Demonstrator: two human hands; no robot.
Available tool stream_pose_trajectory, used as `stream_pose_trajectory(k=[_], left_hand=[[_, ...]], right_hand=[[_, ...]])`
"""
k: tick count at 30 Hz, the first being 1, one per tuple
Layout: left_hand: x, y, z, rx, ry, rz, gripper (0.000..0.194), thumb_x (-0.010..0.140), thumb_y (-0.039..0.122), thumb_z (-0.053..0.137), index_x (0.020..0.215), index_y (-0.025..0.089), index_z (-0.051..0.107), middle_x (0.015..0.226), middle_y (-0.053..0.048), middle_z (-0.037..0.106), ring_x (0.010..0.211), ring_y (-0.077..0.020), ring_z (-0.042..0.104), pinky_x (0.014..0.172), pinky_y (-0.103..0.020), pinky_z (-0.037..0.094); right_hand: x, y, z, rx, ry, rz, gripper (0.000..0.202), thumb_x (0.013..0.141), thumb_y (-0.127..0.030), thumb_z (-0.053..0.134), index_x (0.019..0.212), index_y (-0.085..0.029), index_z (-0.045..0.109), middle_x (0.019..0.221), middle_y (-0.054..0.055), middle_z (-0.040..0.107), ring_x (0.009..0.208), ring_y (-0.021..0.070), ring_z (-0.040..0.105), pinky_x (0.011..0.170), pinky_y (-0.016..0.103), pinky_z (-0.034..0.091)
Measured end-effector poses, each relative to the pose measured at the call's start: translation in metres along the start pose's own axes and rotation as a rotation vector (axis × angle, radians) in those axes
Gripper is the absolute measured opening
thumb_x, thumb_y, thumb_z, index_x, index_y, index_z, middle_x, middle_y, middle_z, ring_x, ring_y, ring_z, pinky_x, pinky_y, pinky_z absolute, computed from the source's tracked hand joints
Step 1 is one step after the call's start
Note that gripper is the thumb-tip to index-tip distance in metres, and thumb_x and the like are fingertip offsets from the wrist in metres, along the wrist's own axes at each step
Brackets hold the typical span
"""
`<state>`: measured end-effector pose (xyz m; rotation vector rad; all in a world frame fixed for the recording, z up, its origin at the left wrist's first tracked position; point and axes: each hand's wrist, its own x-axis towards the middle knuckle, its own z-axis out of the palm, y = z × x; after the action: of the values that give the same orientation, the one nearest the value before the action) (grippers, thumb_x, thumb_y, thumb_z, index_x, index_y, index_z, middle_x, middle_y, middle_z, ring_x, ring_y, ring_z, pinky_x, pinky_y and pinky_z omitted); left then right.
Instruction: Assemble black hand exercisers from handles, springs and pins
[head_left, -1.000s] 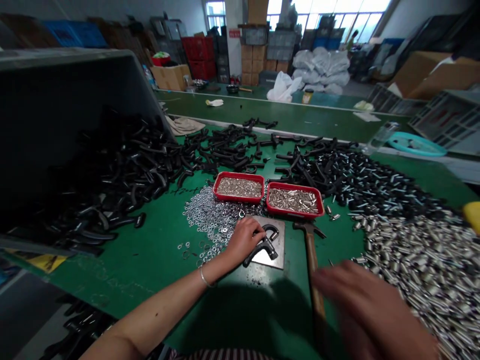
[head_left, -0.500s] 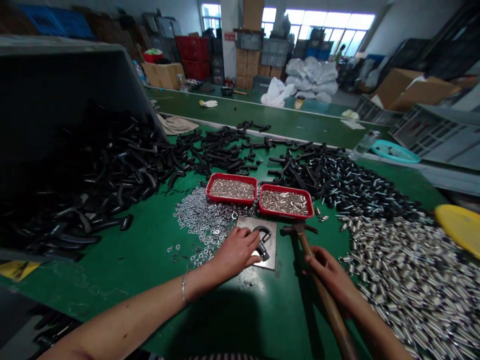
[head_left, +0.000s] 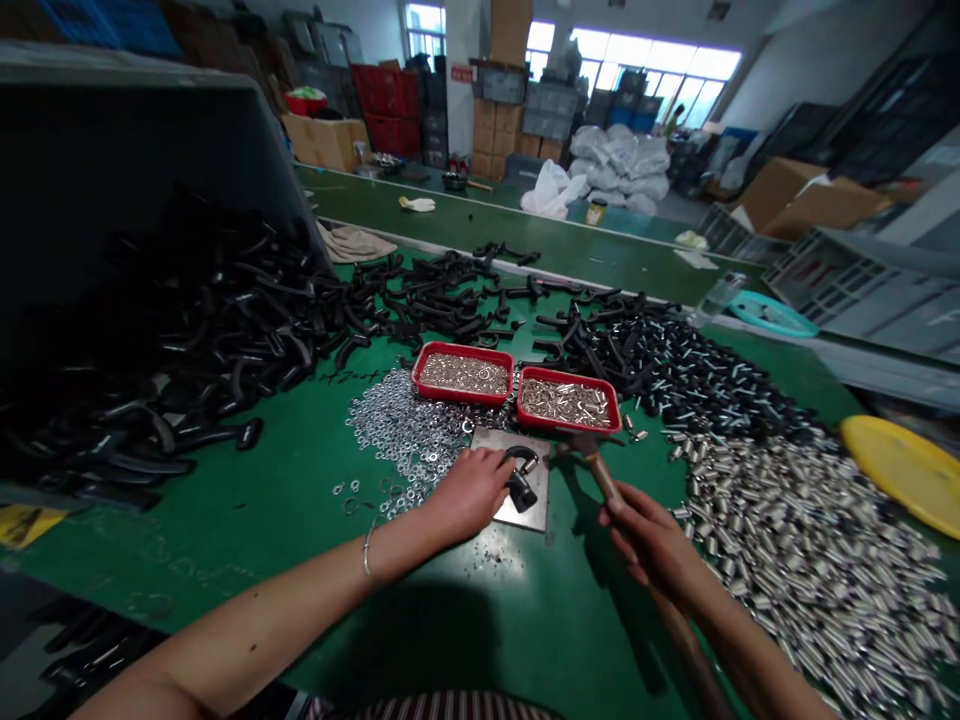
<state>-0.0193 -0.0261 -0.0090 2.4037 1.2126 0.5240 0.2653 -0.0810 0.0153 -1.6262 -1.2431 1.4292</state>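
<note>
On a square metal plate [head_left: 531, 516] lies a black curved hook-shaped part [head_left: 523, 492] with a shiny metal pin in it. My left hand [head_left: 466, 495] is closed at its left side, fingers holding it against the plate; the fingertips are partly hidden. To the right, my right hand [head_left: 651, 535] wraps round the wooden handle of a claw hammer [head_left: 602, 476]. The hammer's head, slightly blurred, hangs just right of the plate, with its shadow apart from it on the green table.
Behind the plate stand a red tray of tiny metal pieces [head_left: 463, 374] and a red tray of small pins [head_left: 568, 402]. Loose washers [head_left: 397, 425] spread left, metal sleeves [head_left: 795, 560] pile right. Black parts [head_left: 247, 330] spill from a large bin [head_left: 277, 150]. A yellow lid [head_left: 907, 475] lies far right.
My right hand has closed more fully round the hammer handle, and the hammer has risen off the table. My left hand's fingers have drawn in on the black part. The view has shifted slightly.
</note>
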Motion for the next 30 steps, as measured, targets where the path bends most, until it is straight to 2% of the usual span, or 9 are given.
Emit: stream_pose_trajectory(k=[4, 7, 9, 12, 15, 19, 24, 27, 30], left_hand=[[0.01, -0.019, -0.014, -0.384, -0.022, -0.198, 0.064, 0.089, 0.03, 0.058, 0.149, 0.023, 0.036, 0.12, -0.011, 0.067, 0.104, -0.0251, 0.065, 0.09, -0.039, 0.051], [0.01, -0.038, -0.009, -0.263, 0.015, -0.305, 0.067, 0.078, 0.032, 0.071, 0.14, 0.019, 0.049, 0.133, -0.015, 0.057, 0.122, -0.0328, 0.053, 0.102, -0.049, 0.043], [0.007, -0.048, -0.002, -0.158, 0.035, -0.299, 0.052, 0.078, 0.035, 0.072, 0.127, 0.02, 0.061, 0.136, -0.013, 0.054, 0.127, -0.0343, 0.047, 0.107, -0.052, 0.036], [0.0, -0.057, 0.005, -0.119, 0.027, -0.237, 0.034, 0.086, 0.039, 0.067, 0.117, 0.025, 0.067, 0.131, -0.008, 0.056, 0.124, -0.0302, 0.048, 0.106, -0.05, 0.036], [-0.003, -0.051, 0.001, -0.06, 0.028, -0.215, 0.03, 0.088, 0.039, 0.066, 0.116, 0.029, 0.068, 0.131, -0.006, 0.058, 0.122, -0.0303, 0.048, 0.102, -0.05, 0.037], [-0.005, -0.017, -0.01, 0.099, 0.132, 0.022, 0.035, 0.098, 0.028, 0.052, 0.132, 0.027, 0.057, 0.138, -0.007, 0.057, 0.13, -0.0296, 0.041, 0.106, -0.051, 0.031], [-0.019, 0.019, 0.0, 0.143, 0.097, 0.444, 0.037, 0.101, 0.021, 0.043, 0.137, 0.019, 0.052, 0.119, -0.012, 0.067, 0.114, -0.0252, 0.053, 0.099, -0.045, 0.035], [-0.027, 0.017, 0.006, 0.08, 0.139, 0.337, 0.028, 0.102, 0.026, 0.043, 0.12, 0.017, 0.063, 0.088, -0.007, 0.068, 0.088, -0.0211, 0.055, 0.085, -0.04, 0.038], [-0.031, 0.01, 0.002, -0.048, 0.161, 0.188, 0.031, 0.104, 0.029, 0.038, 0.109, 0.018, 0.066, 0.086, -0.005, 0.067, 0.083, -0.0188, 0.054, 0.08, -0.035, 0.04]], right_hand=[[0.019, -0.001, -0.045, -0.274, 0.228, -0.129, 0.047, 0.087, -0.055, 0.053, 0.117, -0.02, 0.062, 0.095, 0.01, 0.071, 0.063, 0.02, 0.061, 0.055, 0.033, 0.051], [0.024, 0.01, -0.084, -0.842, 0.475, -0.366, 0.043, 0.089, -0.048, 0.049, 0.111, -0.016, 0.067, 0.108, 0.017, 0.068, 0.099, 0.0319, 0.062, 0.087, 0.047, 0.049], [0.013, 0.028, -0.096, -1.064, 0.449, -0.392, 0.04, 0.092, -0.045, 0.044, 0.106, -0.016, 0.067, 0.104, 0.018, 0.068, 0.096, 0.0312, 0.062, 0.086, 0.047, 0.048], [-0.017, 0.065, -0.085, -1.157, 0.225, -0.253, 0.036, 0.095, -0.044, 0.042, 0.092, -0.018, 0.067, 0.085, 0.012, 0.067, 0.072, 0.0242, 0.062, 0.07, 0.038, 0.05], [-0.044, 0.09, -0.056, -1.227, 0.25, -0.227, 0.034, 0.095, -0.041, 0.042, 0.086, -0.018, 0.065, 0.081, 0.012, 0.063, 0.071, 0.0263, 0.061, 0.068, 0.04, 0.049], [-0.055, 0.065, -0.017, -0.897, 0.222, -0.251, 0.035, 0.098, -0.042, 0.041, 0.108, -0.019, 0.065, 0.096, 0.012, 0.064, 0.086, 0.0255, 0.063, 0.081, 0.04, 0.051], [-0.04, -0.003, 0.025, -0.296, -0.205, -0.159, 0.033, 0.096, -0.046, 0.051, 0.115, -0.023, 0.067, 0.1, 0.008, 0.067, 0.087, 0.0208, 0.064, 0.075, 0.033, 0.052], [-0.022, -0.018, 0.043, 0.142, -0.3, -0.094, 0.036, 0.093, -0.044, 0.058, 0.122, -0.023, 0.064, 0.106, 0.008, 0.068, 0.08, 0.0187, 0.064, 0.064, 0.03, 0.052], [-0.002, -0.017, 0.061, 0.392, -0.262, -0.161, 0.033, 0.088, -0.037, 0.068, 0.117, -0.022, 0.066, 0.108, 0.007, 0.069, 0.078, 0.0163, 0.065, 0.071, 0.03, 0.053]])
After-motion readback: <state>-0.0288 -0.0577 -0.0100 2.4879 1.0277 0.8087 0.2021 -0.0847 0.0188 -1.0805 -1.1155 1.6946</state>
